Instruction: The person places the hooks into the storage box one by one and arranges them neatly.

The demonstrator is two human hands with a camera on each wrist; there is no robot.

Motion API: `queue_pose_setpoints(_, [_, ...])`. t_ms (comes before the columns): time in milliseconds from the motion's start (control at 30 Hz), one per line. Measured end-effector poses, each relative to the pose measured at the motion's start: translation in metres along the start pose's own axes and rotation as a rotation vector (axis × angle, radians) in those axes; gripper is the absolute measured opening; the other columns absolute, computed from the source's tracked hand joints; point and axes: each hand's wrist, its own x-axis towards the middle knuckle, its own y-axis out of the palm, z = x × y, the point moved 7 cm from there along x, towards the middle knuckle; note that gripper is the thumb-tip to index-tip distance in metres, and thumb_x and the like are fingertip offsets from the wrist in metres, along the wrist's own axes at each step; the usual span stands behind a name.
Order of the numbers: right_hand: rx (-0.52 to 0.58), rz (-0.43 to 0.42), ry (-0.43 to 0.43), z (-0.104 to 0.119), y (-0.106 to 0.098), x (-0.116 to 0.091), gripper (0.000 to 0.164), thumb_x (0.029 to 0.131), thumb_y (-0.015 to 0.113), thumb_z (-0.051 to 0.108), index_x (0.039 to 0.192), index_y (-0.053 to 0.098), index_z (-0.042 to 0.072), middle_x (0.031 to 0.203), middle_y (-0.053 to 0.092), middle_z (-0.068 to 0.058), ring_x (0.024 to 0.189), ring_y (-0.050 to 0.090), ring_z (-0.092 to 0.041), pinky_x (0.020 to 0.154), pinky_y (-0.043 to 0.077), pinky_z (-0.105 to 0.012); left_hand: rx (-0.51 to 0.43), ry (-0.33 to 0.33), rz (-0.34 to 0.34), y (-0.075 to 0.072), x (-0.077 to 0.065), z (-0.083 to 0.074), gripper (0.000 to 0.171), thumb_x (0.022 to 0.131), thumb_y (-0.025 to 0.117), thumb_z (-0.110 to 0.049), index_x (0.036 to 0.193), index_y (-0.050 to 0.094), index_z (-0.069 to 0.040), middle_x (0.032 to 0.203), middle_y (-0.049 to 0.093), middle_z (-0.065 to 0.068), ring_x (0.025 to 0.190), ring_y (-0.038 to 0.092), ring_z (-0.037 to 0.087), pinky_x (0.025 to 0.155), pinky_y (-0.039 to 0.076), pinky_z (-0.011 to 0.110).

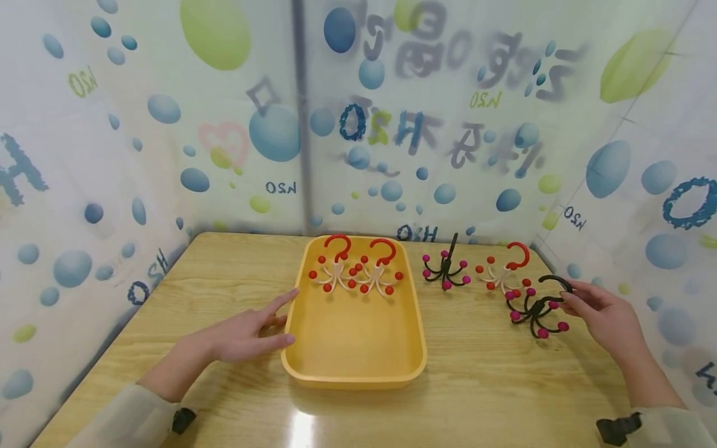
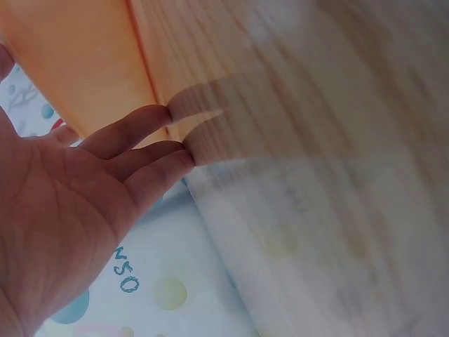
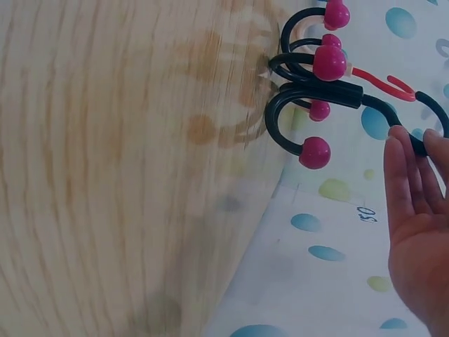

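My right hand pinches the curved top of a black multi-arm hanging hook with pink ball tips, near the table's right side. In the right wrist view, thumb and fingers meet on the bend of this black hook. My left hand touches the left rim of the yellow tray, its fingers fairly straight. Two white hanging hooks with red tops and red balls, a left one and a right one, lie at the tray's far end.
Right of the tray, another black hook with pink balls stands on the wooden table. A white-and-red hook lies close behind the held one. Patterned curtains enclose the table at the back and sides.
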Motion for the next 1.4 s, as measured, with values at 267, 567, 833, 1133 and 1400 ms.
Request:
queue_pose_setpoints(267, [0.019,-0.031,0.004,0.008,-0.003,-0.006,0.054,0.114,0.063,0.03,0.153,0.058,-0.007,0.089,0.061,0.039,0.076,0.064,0.021,0.065,0.055,-0.01,-0.007,0.003,0.0,0.0,0.0,-0.001,0.09,0.108,0.06,-0.061,0.178,0.011,-0.032,0.159,0.059,0.027,0.152,0.051,0.052,0.126,0.033,0.074])
queue_pose_setpoints(567, [0.093,-0.035,-0.037,0.04,-0.005,-0.018,0.059,0.111,0.066,0.037,0.153,0.059,-0.004,0.091,0.066,0.043,0.083,0.068,0.02,0.067,0.054,-0.012,0.002,0.004,-0.007,-0.001,0.0,0.0,0.09,0.108,0.06,-0.063,0.178,0.011,-0.033,0.158,0.059,0.027,0.151,0.052,0.052,0.125,0.035,0.073])
queue_pose_setpoints(833, [0.203,-0.023,-0.144,0.085,0.0,-0.027,0.034,0.109,0.072,0.024,0.14,0.073,0.011,0.092,0.076,0.03,0.083,0.073,0.012,0.066,0.054,-0.011,-0.004,0.0,-0.004,0.0,0.0,0.001,0.091,0.108,0.06,-0.063,0.178,0.011,-0.033,0.158,0.059,0.028,0.151,0.052,0.052,0.125,0.036,0.073])
queue_pose_setpoints(1133, [0.296,0.066,-0.281,0.141,0.027,-0.037,0.022,0.108,0.072,0.014,0.13,0.077,0.018,0.096,0.081,0.019,0.084,0.078,0.003,0.069,0.059,-0.014,-0.005,-0.006,-0.002,0.0,-0.002,0.001,0.09,0.108,0.059,-0.063,0.178,0.01,-0.034,0.159,0.057,0.028,0.151,0.051,0.054,0.125,0.034,0.074])
queue_pose_setpoints(1400, [0.377,0.127,-0.416,0.195,0.055,-0.045,0.022,0.107,0.071,0.005,0.127,0.076,-0.001,0.102,0.082,0.015,0.087,0.08,0.0,0.079,0.064,-0.017,-0.003,-0.012,-0.004,-0.001,-0.002,-0.001,0.09,0.108,0.059,-0.063,0.178,0.011,-0.034,0.16,0.058,0.026,0.152,0.05,0.053,0.126,0.034,0.073])
